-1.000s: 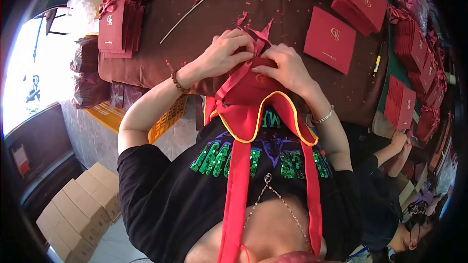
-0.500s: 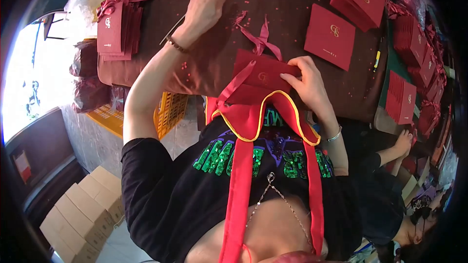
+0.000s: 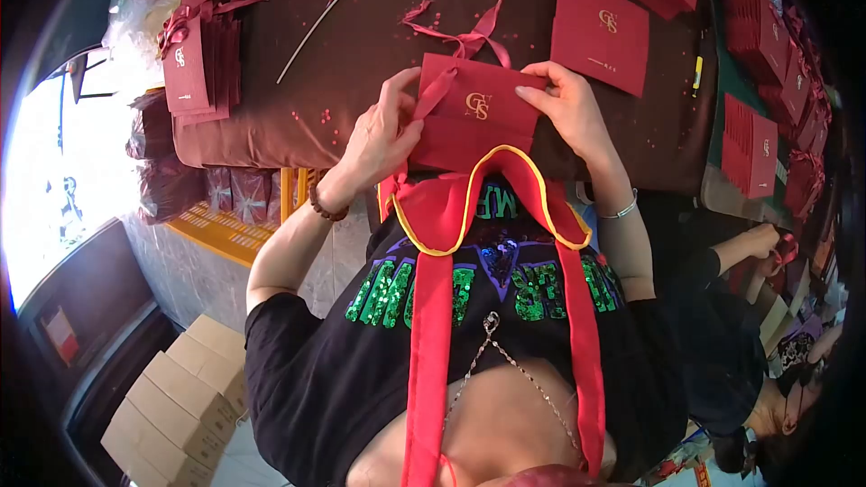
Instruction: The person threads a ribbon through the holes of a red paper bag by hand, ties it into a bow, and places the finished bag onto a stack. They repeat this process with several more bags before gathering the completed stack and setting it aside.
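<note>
At the brown-draped worktop's [image 3: 361, 54] near edge, red folder [image 3: 505, 113]: logo upright to wearer, long axis roughly crosswise, slightly tilted. Left hand's [image 3: 379, 137] fingers half-curled against its left edge, grip unclear; right hand's [image 3: 577, 113] pinch its far-right corner. Red specks [image 3: 327, 114] dot the worktop; cartons [image 3: 176, 397] stand off its near-left side.

Black top [image 3: 302, 361], green sequin lettering [image 3: 390, 293]; yellow-edged red apron [image 3: 437, 221]; beaded bracelet [image 3: 324, 206].

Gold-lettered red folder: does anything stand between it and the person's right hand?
Nothing visible does: the right hand holds the folder by its upper right corner. A ribbon lies across its left side, beside the left hand.
</note>
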{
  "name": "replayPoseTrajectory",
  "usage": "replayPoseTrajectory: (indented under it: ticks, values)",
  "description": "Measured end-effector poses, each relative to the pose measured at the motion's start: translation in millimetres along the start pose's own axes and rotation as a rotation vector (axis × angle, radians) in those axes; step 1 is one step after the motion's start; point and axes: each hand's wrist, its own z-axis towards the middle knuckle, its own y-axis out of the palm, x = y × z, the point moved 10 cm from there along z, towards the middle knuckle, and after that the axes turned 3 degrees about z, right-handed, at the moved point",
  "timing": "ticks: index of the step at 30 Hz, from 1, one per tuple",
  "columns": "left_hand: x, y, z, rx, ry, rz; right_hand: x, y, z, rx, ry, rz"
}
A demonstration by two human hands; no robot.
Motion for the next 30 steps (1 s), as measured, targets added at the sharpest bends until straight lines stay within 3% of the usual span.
replayPoseTrajectory:
  ticks: [3,5,7,9,11,13,14,15,17,18,21,23,24,25,27,29,30]
  values:
    - [-11.8,0.3,-9.5,-0.084,-0.158,-0.115,-1.5,4.1,2.2,-0.017,0.016,0.021]
    - [-27.3,-1.1,-19.7,-0.102,-0.261,-0.583,0.5,4.0,3.6,-0.015,0.015,0.009]
    - [-25.9,-21.2,-24.3,-0.088,-0.214,-0.455,5.8,5.2,4.8,-0.013,0.014,-0.002]
    - [-25.2,-17.0,-43.2,-0.332,-0.443,-0.618,11.1,2.1,5.7,0.017,0.01,0.004]
    - [-26.6,-27.4,-49.0,-0.304,-0.401,-0.764,14.0,1.3,6.6,0.002,0.023,-0.023]
    - [20.2,-61.8,-38.6,-0.223,0.119,-1.223,12.6,3.3,5.4,-0.017,0.036,-0.052]
    - [30.4,-72.8,-40.1,-0.203,0.191,-1.28,5.6,5.8,3.7,-0.031,0.024,-0.087]
    - [45.6,-75.3,-38.3,-0.198,0.193,-1.28,0.7,8.3,2.9,-0.045,0.012,-0.122]
    - [46.1,-85.3,-30.2,0.113,0.047,-1.273,4.6,13.5,3.8,-0.093,0.018,-0.125]
    - [52.9,-80.6,-24.7,0.113,0.048,-1.273,7.4,17.7,3.1,-0.135,0.03,-0.125]
    - [49.5,-75.1,-2.7,0.16,0.024,-1.042,-3.9,20.8,-4.6,-0.16,0.067,-0.076]
    - [19.1,-52.1,10.9,0.039,-0.204,-0.647,-1.6,19.1,-5.9,-0.149,0.073,-0.065]
    - [28.7,-58.5,17.4,0.184,-0.057,-0.37,-0.3,18.7,-6.3,-0.143,0.078,-0.054]
    - [50.5,-59.9,18.8,0.291,0.111,0.129,1.1,17.9,-6.1,-0.139,0.08,-0.052]
    - [95.3,-48.0,9.1,0.503,0.31,0.662,3.9,17.1,-4.9,-0.134,0.084,-0.008]
    - [79.9,-14.9,13.2,0.311,0.466,0.433,-5.1,17.3,-3.2,-0.12,0.053,-0.032]
    - [73.7,-2.9,18.4,0.206,0.349,0.339,-10.4,16.9,-2.9,-0.116,0.019,-0.061]
